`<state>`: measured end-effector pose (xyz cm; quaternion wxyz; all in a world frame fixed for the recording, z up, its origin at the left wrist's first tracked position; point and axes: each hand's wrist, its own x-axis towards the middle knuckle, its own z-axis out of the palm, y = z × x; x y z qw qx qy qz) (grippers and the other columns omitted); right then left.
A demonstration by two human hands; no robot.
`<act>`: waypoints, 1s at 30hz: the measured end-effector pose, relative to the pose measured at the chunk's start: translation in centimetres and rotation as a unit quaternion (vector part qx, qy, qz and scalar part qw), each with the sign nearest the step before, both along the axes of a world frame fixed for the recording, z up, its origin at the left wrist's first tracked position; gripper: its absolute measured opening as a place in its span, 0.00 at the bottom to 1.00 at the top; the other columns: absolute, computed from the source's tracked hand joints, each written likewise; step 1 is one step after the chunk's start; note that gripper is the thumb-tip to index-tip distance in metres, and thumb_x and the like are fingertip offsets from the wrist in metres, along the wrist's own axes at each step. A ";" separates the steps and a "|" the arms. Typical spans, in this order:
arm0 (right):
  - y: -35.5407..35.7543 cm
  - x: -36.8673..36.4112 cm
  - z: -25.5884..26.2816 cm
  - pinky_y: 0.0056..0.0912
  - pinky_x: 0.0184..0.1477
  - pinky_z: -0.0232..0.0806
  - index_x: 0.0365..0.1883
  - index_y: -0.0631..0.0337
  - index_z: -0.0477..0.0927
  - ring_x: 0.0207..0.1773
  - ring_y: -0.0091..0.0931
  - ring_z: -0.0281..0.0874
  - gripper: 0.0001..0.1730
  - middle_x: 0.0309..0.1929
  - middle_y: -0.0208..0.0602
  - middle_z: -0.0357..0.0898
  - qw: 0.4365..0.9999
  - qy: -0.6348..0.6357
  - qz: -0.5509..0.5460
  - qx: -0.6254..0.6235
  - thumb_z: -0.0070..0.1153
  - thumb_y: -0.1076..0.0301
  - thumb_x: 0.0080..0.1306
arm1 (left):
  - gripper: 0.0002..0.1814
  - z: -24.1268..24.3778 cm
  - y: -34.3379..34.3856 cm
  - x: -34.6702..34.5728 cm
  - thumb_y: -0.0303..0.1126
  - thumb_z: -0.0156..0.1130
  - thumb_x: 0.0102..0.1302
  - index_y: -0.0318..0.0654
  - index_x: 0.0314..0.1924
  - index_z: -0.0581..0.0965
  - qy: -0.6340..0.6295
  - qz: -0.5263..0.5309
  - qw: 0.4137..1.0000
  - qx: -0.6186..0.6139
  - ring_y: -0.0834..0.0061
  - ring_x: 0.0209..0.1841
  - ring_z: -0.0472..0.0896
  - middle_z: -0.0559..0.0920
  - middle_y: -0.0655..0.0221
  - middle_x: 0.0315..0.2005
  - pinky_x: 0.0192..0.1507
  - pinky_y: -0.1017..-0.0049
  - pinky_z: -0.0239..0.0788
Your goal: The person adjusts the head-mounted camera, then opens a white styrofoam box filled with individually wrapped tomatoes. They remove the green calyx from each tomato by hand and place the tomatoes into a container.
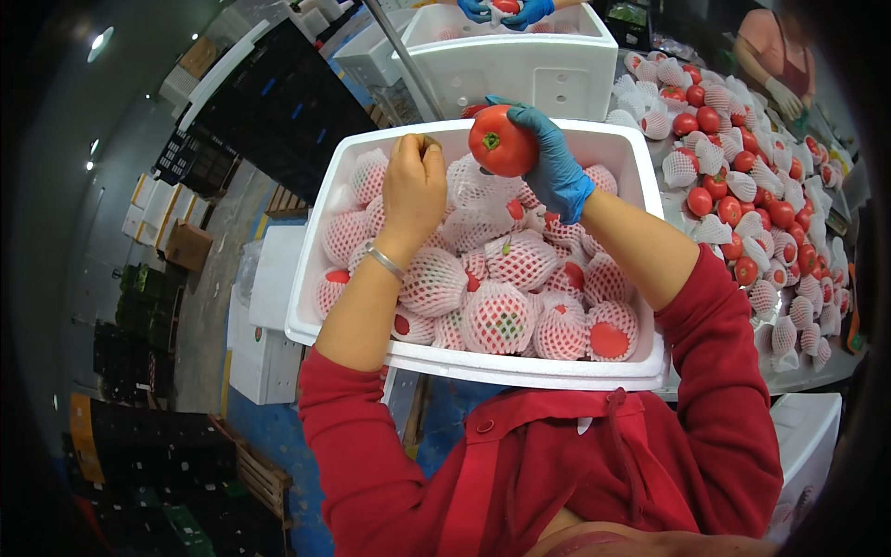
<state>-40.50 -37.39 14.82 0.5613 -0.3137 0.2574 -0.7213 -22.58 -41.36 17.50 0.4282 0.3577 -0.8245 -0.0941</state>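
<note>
My right hand (555,161), in a blue glove, holds a bare red tomato (502,141) above the far side of a white foam box (301,278). The tomato's green stem end faces me. Left of it, my left hand (415,184) is bare, its fingers curled and the thumb pressed to the forefinger. I see nothing between those fingertips, though the curled fingers hide the palm. Below both hands, the box is heaped with tomatoes in white foam net sleeves (498,317). A loose-looking foam net (482,226) lies between my wrists.
On the right, a metal table (807,374) bears many loose and sleeved tomatoes (729,209). A gloved co-worker (773,63) stands beyond it. Another person's blue-gloved hands (507,12) hold a tomato over a second foam box (501,76). A metal pole (404,59) rises behind my box.
</note>
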 end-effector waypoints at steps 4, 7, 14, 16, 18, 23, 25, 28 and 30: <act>0.4 -0.1 0.4 0.31 0.55 0.70 0.55 0.58 0.74 0.52 0.29 0.74 0.29 0.51 0.38 0.75 0.999 -0.025 0.016 0.034 0.59 0.51 0.59 | 0.11 0.5 0.8 0.2 0.32 0.62 0.62 0.32 0.26 0.74 -0.035 -0.002 0.999 0.031 0.58 0.27 0.76 0.77 0.59 0.28 0.31 0.65 0.66; -0.2 0.1 -0.4 0.31 0.55 0.69 0.56 0.58 0.74 0.53 0.29 0.74 0.29 0.51 0.39 0.75 1.000 0.003 -0.017 0.021 0.59 0.52 0.60 | 0.07 0.3 1.8 -1.1 0.29 0.64 0.59 0.33 0.28 0.78 0.037 -0.066 0.997 0.017 0.64 0.28 0.78 0.77 0.62 0.26 0.31 0.70 0.68; -0.6 0.4 -1.1 0.28 0.57 0.66 0.57 0.59 0.72 0.53 0.27 0.72 0.29 0.52 0.38 0.74 0.997 0.065 -0.043 0.002 0.62 0.57 0.60 | 0.04 -0.3 2.1 -1.2 0.27 0.64 0.58 0.35 0.32 0.81 -0.021 -0.071 0.994 -0.083 0.65 0.30 0.79 0.78 0.65 0.26 0.31 0.70 0.71; -0.7 0.4 -1.3 0.27 0.57 0.65 0.57 0.60 0.72 0.53 0.26 0.71 0.29 0.53 0.37 0.73 0.993 0.100 -0.064 -0.008 0.63 0.58 0.60 | 0.04 -0.2 2.1 -1.1 0.26 0.64 0.58 0.34 0.33 0.81 -0.040 -0.066 0.992 -0.100 0.67 0.27 0.78 0.79 0.65 0.27 0.30 0.72 0.69; -0.7 0.5 -1.3 0.27 0.58 0.64 0.58 0.60 0.72 0.54 0.26 0.71 0.29 0.53 0.36 0.73 0.990 0.119 -0.074 -0.023 0.63 0.59 0.60 | 0.04 -0.1 2.1 -1.0 0.26 0.64 0.58 0.33 0.33 0.80 -0.059 -0.063 0.988 -0.126 0.67 0.26 0.77 0.79 0.64 0.27 0.29 0.73 0.69; -0.6 0.7 -1.2 0.27 0.59 0.64 0.58 0.61 0.71 0.54 0.26 0.70 0.30 0.53 0.36 0.73 0.988 0.131 -0.079 -0.033 0.63 0.60 0.60 | 0.06 0.0 2.1 -1.0 0.27 0.63 0.58 0.33 0.32 0.76 -0.103 -0.056 0.977 -0.176 0.62 0.28 0.78 0.77 0.62 0.27 0.30 0.67 0.70; -0.9 0.6 -1.4 0.27 0.59 0.63 0.58 0.61 0.71 0.55 0.26 0.70 0.30 0.53 0.37 0.73 0.990 0.116 -0.071 -0.028 0.63 0.60 0.59 | 0.06 0.0 2.1 -1.2 0.28 0.62 0.58 0.33 0.32 0.75 -0.099 -0.055 0.979 -0.170 0.60 0.28 0.78 0.77 0.61 0.27 0.30 0.66 0.69; -0.8 0.6 -1.3 0.27 0.58 0.64 0.58 0.60 0.72 0.55 0.27 0.71 0.30 0.53 0.37 0.73 0.992 0.102 -0.063 -0.026 0.62 0.58 0.59 | 0.07 0.0 2.1 -1.3 0.29 0.61 0.59 0.33 0.33 0.74 -0.087 -0.038 0.984 -0.151 0.58 0.28 0.78 0.77 0.59 0.28 0.31 0.64 0.69; -0.7 0.4 -1.1 0.28 0.58 0.65 0.57 0.59 0.72 0.54 0.28 0.71 0.29 0.52 0.38 0.73 0.996 0.075 -0.044 -0.024 0.61 0.56 0.59 | 0.07 0.0 1.6 -1.0 0.30 0.60 0.60 0.33 0.33 0.73 -0.066 -0.010 0.990 -0.126 0.58 0.29 0.77 0.77 0.59 0.28 0.31 0.63 0.69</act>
